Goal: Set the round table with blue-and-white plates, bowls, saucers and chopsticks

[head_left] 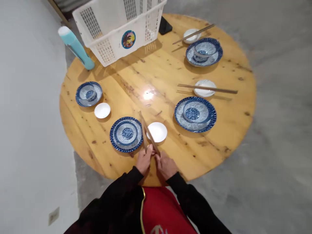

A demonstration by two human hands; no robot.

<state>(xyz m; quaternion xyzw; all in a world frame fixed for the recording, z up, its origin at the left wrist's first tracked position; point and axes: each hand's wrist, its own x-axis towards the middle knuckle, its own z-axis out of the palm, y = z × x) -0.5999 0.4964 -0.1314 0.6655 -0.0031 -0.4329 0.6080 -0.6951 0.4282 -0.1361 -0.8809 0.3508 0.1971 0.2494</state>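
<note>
Near the front edge of the table, my left hand (144,159) and my right hand (166,165) are close together, both with closed fingers. They grip the lower ends of wooden chopsticks (150,135), whose tips spread slightly and point away from me. Just right of the chopsticks, and partly behind them, is a small white dish (158,131). To their left stands a blue-and-white plate (112,140) with a patterned bowl (127,133) on it. How the chopsticks are divided between my fingers is hard to make out.
Round wooden table (146,78) carries other settings: plates with bowls at left (88,94), right (195,114) and far right (204,52). Chopsticks (219,90) lie across a white dish (204,84). A white plastic basket (109,48), turquoise bottle (79,50) and black phone (165,26) stand behind.
</note>
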